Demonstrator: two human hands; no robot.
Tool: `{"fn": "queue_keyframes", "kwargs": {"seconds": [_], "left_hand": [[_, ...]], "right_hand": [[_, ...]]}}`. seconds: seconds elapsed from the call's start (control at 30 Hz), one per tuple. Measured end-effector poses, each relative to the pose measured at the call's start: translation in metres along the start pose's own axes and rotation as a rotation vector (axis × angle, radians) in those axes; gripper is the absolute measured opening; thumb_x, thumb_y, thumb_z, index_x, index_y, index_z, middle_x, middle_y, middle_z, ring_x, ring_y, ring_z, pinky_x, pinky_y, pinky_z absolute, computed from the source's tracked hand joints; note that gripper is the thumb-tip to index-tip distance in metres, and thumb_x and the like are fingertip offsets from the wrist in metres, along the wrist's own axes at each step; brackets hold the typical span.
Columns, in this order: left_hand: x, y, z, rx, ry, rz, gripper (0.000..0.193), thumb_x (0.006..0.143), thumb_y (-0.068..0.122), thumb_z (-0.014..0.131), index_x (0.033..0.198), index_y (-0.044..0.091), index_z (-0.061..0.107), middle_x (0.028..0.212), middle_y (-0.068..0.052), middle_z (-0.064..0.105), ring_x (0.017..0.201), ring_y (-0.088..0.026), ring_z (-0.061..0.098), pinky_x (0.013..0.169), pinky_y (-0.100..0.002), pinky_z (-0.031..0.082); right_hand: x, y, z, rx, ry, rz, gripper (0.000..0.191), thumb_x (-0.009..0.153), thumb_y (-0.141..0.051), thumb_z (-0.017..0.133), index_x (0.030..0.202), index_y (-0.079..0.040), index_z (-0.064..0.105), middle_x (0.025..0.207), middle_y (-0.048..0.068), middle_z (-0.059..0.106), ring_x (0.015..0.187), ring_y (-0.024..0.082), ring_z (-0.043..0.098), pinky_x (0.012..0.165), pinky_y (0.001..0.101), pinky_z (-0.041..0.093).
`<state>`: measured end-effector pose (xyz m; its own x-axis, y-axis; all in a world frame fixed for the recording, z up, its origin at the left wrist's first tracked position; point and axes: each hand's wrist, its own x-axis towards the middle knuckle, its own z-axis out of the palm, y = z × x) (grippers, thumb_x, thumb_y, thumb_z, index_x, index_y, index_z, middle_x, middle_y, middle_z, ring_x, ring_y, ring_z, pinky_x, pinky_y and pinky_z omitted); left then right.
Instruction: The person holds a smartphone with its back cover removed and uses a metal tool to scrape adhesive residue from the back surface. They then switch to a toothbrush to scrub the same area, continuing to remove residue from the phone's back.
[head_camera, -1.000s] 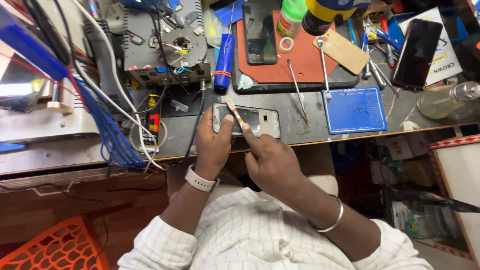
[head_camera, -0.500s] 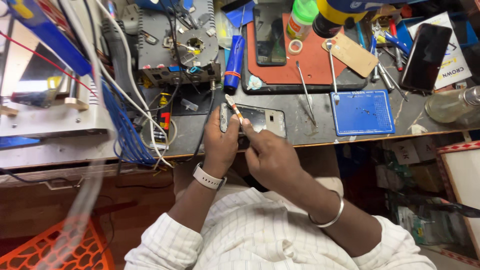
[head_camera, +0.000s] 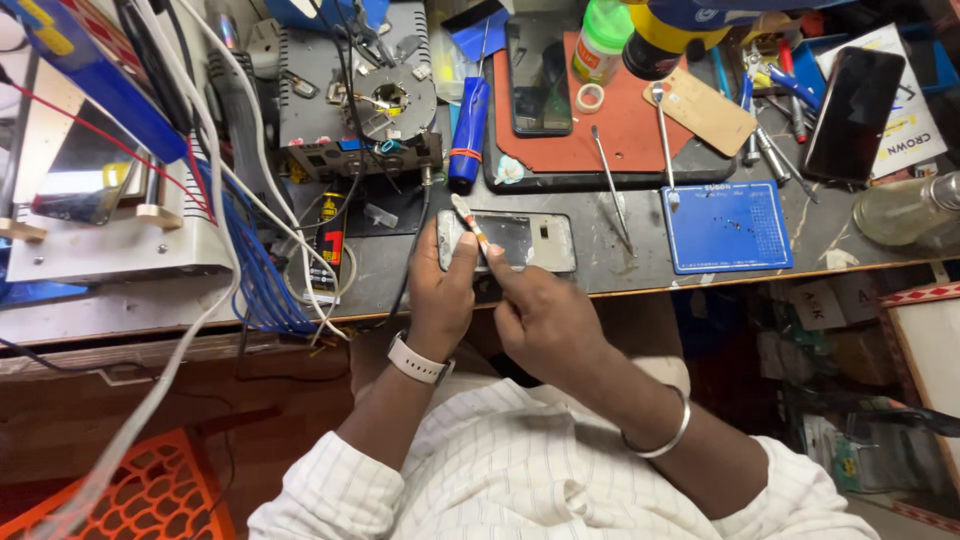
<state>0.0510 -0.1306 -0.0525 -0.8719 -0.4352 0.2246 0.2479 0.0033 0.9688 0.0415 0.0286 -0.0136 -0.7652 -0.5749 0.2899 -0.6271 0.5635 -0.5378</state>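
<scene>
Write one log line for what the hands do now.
left hand: steadies opened phone | right hand: holds thin tool on phone | place: desk edge

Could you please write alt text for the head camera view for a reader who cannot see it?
A person's left hand steadies an opened phone on a cluttered repair bench while the right hand works a thin tool on it.

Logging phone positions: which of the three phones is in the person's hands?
The opened silver phone at the desk's front edge; the two dark-screened ones lie untouched farther back.

Both hands (head_camera: 495, 290) together — fingers curled (gripping)
</scene>
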Motion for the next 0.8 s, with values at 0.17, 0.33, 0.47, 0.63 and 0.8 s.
{"fn": "queue_keyframes", "kwargs": {"seconds": [0.17,0.33,0.47,0.63,0.8], "left_hand": [[-0.002,0.003,0.000,0.019,0.038,0.022,0.030,0.106,0.021,0.055,0.126,0.000,0.061,0.097,0.000,0.064,0.087,-0.010,0.056,0.079,-0.028,0.051],[-0.005,0.000,0.007,0.059,0.019,-0.003,0.030,0.107,0.023,0.054,0.123,0.000,0.062,0.090,-0.003,0.063,0.083,-0.011,0.054,0.076,-0.030,0.050],[-0.007,0.001,0.007,0.102,0.044,0.049,0.032,0.106,0.025,0.052,0.125,0.000,0.061,0.100,-0.004,0.068,0.091,-0.011,0.061,0.081,-0.029,0.052],[-0.009,0.004,0.005,0.069,0.070,0.027,0.034,0.109,0.026,0.050,0.126,-0.001,0.062,0.106,-0.008,0.069,0.095,-0.014,0.062,0.086,-0.031,0.053],[-0.013,0.003,0.007,0.128,0.077,0.111,0.037,0.109,0.024,0.050,0.134,-0.002,0.059,0.112,-0.010,0.070,0.101,-0.016,0.064,0.091,-0.032,0.052]], "right_hand": [[-0.016,0.017,-0.021,-0.058,0.075,0.067,0.047,0.085,-0.009,0.066,0.132,-0.016,0.068,0.075,0.013,0.062,0.059,0.032,0.063,0.057,0.0444,0.053],[-0.025,0.023,-0.020,-0.300,0.072,-0.130,0.053,0.085,-0.004,0.066,0.138,-0.002,0.061,0.074,0.013,0.059,0.062,0.033,0.060,0.056,0.0474,0.049],[-0.012,0.006,0.007,0.029,-0.005,-0.030,0.059,0.081,-0.005,0.067,0.140,-0.007,0.061,0.073,0.014,0.059,0.062,0.034,0.061,0.057,0.0474,0.050],[-0.019,0.015,-0.014,-0.071,0.082,0.056,0.052,0.082,-0.007,0.066,0.134,-0.012,0.068,0.075,0.014,0.061,0.062,0.033,0.062,0.058,0.0452,0.052],[-0.034,0.030,-0.030,-0.166,0.135,0.136,0.051,0.085,-0.008,0.064,0.136,-0.007,0.066,0.078,0.013,0.063,0.062,0.032,0.063,0.058,0.0435,0.053]]}}
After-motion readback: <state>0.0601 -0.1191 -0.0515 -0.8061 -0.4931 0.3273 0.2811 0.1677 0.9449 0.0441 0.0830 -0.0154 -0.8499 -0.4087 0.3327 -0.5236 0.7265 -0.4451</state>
